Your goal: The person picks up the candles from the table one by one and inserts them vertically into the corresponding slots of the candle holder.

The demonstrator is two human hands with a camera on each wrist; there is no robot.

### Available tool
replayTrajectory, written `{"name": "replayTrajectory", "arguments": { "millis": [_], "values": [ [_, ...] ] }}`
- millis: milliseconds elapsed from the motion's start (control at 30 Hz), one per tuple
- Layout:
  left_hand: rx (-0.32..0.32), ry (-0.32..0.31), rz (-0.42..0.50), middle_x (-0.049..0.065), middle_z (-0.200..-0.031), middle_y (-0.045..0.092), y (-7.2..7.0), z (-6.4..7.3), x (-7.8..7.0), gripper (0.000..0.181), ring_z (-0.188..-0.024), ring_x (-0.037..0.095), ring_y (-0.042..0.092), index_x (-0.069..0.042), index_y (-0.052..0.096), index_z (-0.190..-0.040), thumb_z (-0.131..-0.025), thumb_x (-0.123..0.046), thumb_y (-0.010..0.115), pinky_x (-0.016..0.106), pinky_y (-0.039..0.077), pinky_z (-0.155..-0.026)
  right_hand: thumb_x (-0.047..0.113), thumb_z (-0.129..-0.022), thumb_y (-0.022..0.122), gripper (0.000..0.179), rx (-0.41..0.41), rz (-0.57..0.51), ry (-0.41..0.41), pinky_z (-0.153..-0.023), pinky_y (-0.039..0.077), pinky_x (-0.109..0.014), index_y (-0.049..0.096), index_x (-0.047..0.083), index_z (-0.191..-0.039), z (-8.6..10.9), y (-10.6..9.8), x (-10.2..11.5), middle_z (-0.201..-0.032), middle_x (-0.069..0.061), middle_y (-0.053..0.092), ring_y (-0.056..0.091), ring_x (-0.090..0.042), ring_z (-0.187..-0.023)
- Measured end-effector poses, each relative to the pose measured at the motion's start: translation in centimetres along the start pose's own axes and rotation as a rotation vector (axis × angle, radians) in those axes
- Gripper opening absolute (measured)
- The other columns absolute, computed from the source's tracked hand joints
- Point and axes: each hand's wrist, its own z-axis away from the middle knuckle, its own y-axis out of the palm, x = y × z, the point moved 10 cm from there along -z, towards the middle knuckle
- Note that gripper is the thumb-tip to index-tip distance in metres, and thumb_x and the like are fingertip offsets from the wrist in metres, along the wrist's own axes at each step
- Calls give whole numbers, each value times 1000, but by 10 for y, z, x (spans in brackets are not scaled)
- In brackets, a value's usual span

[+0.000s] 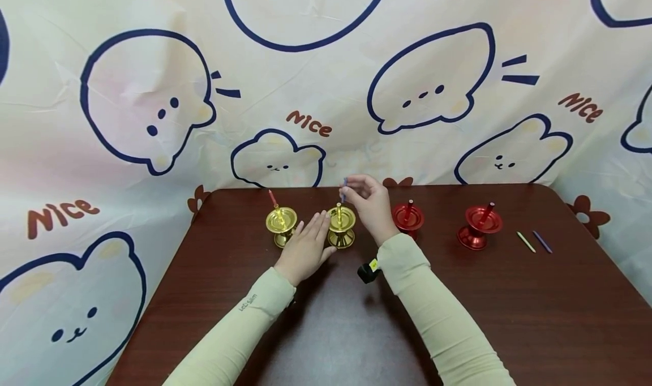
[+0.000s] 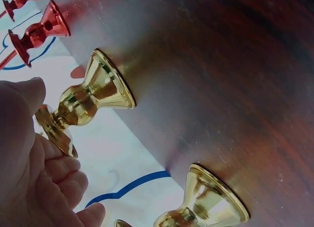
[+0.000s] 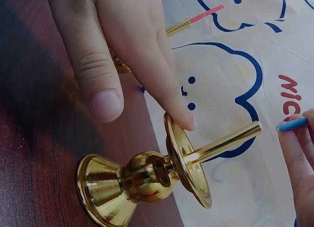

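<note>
My right hand [image 1: 374, 206] pinches a thin blue candle [image 3: 296, 124] between thumb and fingers. The candle is upright just above the tube of a gold candle holder [image 1: 341, 237], apart from its top. In the right wrist view that tube [image 3: 230, 142] has nothing sticking out of it. My left hand [image 1: 303, 253] is beside the same holder with fingers extended, a fingertip touching the rim of its dish [image 3: 185, 160]. To the left, a second gold candle holder [image 1: 281, 221] bears a red candle [image 1: 272, 198] in its tube.
Two red candle holders [image 1: 407, 217] [image 1: 474, 239] stand to the right, one partly behind my right wrist. Beyond them a green candle [image 1: 526, 242] and a purple candle [image 1: 542, 242] lie on the brown table [image 1: 570, 301]. A printed cloth [image 1: 346, 91] hangs behind.
</note>
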Motion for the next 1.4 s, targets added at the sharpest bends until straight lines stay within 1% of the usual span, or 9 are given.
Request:
{"name": "replayTrajectory", "arguments": {
  "millis": [233, 333, 467, 667, 767, 833, 967, 1067, 1400],
  "values": [
    [11, -5, 6, 16, -164, 28, 1, 0, -1, 73, -152, 29, 27, -1, 27, -159, -104, -37, 58, 54, 26, -119, 5, -95, 71, 25, 12, 15, 35, -86, 59, -31, 67, -1, -119, 1, 3, -4, -109, -16, 72, 72, -26, -98],
    [10, -4, 17, 17, -164, 29, 1, 0, -2, 73, -152, 29, 27, 0, 28, -159, -104, -37, 58, 54, 26, -119, 5, -95, 71, 25, 15, 16, 36, -85, 59, -31, 67, -1, -118, 0, 4, -5, -110, -19, 71, 71, -29, -99],
    [4, -1, 14, 17, -163, 30, 1, 1, -3, 73, -151, 30, 28, 0, 29, -158, -103, -38, 59, 54, 27, -119, 5, -95, 71, 25, 24, 22, 40, -85, 59, -31, 66, -1, -118, 1, 5, -7, -113, -25, 68, 71, -28, -99],
    [-1, 1, 4, 17, -163, 30, 1, 1, -3, 73, -151, 29, 28, 0, 29, -158, -103, -37, 59, 54, 27, -119, 5, -96, 70, 24, 31, 43, 37, -86, 58, -29, 66, -1, -119, 2, 5, -7, -113, -22, 69, 71, -27, -101],
    [-5, 4, 4, 17, -163, 30, 1, 0, -3, 73, -151, 29, 28, 0, 29, -158, -103, -38, 59, 54, 27, -119, 7, -96, 70, 24, 37, 85, 26, -87, 57, -29, 67, 0, -119, 2, 5, -6, -114, -21, 70, 70, -28, -102],
    [-7, 5, -1, 17, -163, 30, 1, 0, -3, 73, -151, 30, 28, 0, 29, -158, -103, -38, 59, 55, 28, -119, 10, -96, 71, 24, 45, 131, 13, -88, 57, -29, 68, 2, -119, 1, 5, -5, -113, -18, 71, 70, -27, -103],
    [-5, 4, -10, 17, -163, 30, 1, -2, -3, 74, -151, 29, 28, -1, 29, -159, -103, -38, 59, 54, 28, -119, 13, -96, 71, 23, 69, 240, -31, -90, 56, -32, 69, 5, -117, 1, 7, 0, -110, -11, 73, 70, -22, -101],
    [2, 3, -19, 16, -164, 29, 2, -2, -3, 74, -152, 28, 27, -1, 28, -159, -104, -39, 58, 54, 28, -119, 13, -96, 71, 22, 84, 288, -71, -89, 56, -35, 69, 5, -117, 2, 9, 4, -108, -8, 73, 71, -20, -100],
    [-11, 0, -28, 17, -163, 30, 1, -1, -1, 73, -151, 30, 28, 1, 30, -158, -103, -38, 58, 54, 29, -118, 13, -98, 68, 22, 77, 287, -130, -90, 57, -32, 68, 7, -119, 6, 12, -1, -109, -9, 73, 70, -19, -102]
  ]
}}
